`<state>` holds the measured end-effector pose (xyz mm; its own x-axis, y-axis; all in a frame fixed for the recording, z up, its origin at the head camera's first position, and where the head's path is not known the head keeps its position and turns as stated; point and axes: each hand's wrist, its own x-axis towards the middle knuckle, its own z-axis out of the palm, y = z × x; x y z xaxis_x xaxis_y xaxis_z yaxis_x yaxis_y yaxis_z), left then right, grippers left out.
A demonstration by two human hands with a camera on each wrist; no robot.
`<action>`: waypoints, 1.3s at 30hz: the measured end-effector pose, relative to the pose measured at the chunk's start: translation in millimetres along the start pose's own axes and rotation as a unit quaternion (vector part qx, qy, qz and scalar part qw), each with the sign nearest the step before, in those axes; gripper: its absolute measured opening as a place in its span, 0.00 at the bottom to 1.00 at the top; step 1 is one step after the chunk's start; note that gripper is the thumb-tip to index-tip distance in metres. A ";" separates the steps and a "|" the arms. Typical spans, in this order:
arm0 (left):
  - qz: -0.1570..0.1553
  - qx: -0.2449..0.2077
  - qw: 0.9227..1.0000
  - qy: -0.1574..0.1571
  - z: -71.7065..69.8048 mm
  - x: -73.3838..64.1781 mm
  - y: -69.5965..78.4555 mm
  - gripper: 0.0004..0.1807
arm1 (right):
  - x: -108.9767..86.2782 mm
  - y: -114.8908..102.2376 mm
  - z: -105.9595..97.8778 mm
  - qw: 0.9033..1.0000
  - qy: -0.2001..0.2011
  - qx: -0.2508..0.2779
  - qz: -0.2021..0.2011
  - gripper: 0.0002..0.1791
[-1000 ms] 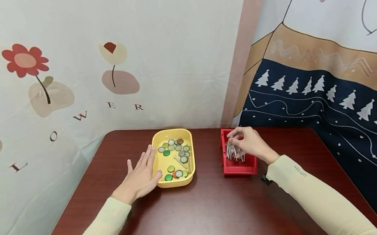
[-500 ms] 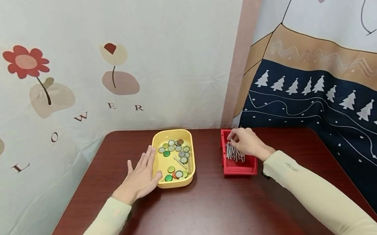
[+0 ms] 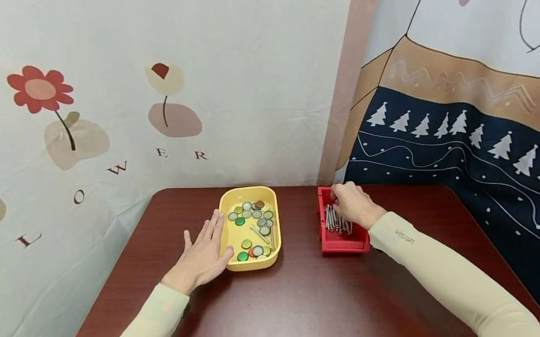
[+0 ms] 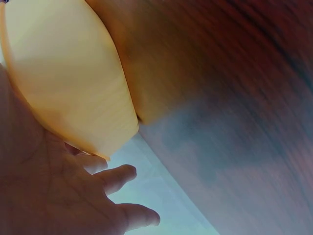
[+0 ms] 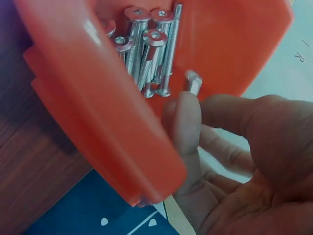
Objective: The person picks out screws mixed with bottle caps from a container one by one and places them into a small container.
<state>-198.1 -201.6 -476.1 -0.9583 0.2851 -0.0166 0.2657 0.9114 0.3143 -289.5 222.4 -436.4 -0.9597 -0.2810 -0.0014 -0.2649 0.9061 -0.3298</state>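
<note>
My left hand (image 3: 200,258) lies with straight, spread fingers along the left side of a yellow tray (image 3: 255,264); in the left wrist view, its palm faces the tray's outer wall (image 4: 73,73). Inside are bottle caps (image 3: 246,244), mostly green and silver, and a couple of bolts (image 3: 260,234). At the far part of a red bin (image 3: 344,247), my right hand (image 3: 355,204) reaches in. The right wrist view shows its thumb and finger pinching one bolt (image 5: 194,84), only its tip showing. Several silver bolts (image 5: 155,39) with flat socket heads lie bunched beside it in the bin.
Both containers stand on a dark red wooden table (image 3: 287,312), with a gap between them. Behind the table hangs a pale cloth (image 3: 249,81) printed with flowers. A navy cloth (image 3: 452,168) with white trees borders the right side.
My right hand has sunk lower at the red bin, its forearm shifting forward and left, and its fingers have closed on a bolt. The left hand stays at the tray.
</note>
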 end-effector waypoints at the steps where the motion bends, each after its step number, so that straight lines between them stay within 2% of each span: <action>1: 0.000 0.001 1.000 0.001 -0.1 0.0 0.1 0.49 | 0.2 -0.1 -0.4 1.000 0.001 0.002 0.006 0.16; 9: 0.002 0.004 1.000 0.005 -0.8 0.7 0.2 0.49 | -2.1 -4.7 -4.9 0.999 0.018 0.031 0.013 0.17; 19: 0.005 -0.001 1.000 0.009 -1.2 2.1 0.4 0.50 | -16.7 -19.2 4.8 0.996 0.092 0.006 -0.017 0.18; 25: 0.004 0.001 1.000 0.007 -1.5 1.6 0.5 0.49 | -25.1 -35.2 15.2 0.990 0.131 0.004 -0.060 0.19; 39: 0.000 0.000 1.000 0.012 1.9 0.0 -1.2 0.49 | -28.6 -90.4 42.6 0.976 0.112 -0.037 -0.185 0.24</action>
<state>-198.2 -202.2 -478.3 -0.9604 0.2785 0.0071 0.2665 0.9111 0.3146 -234.1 135.1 -446.7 -0.7913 -0.5248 0.3138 -0.5953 0.7785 -0.1990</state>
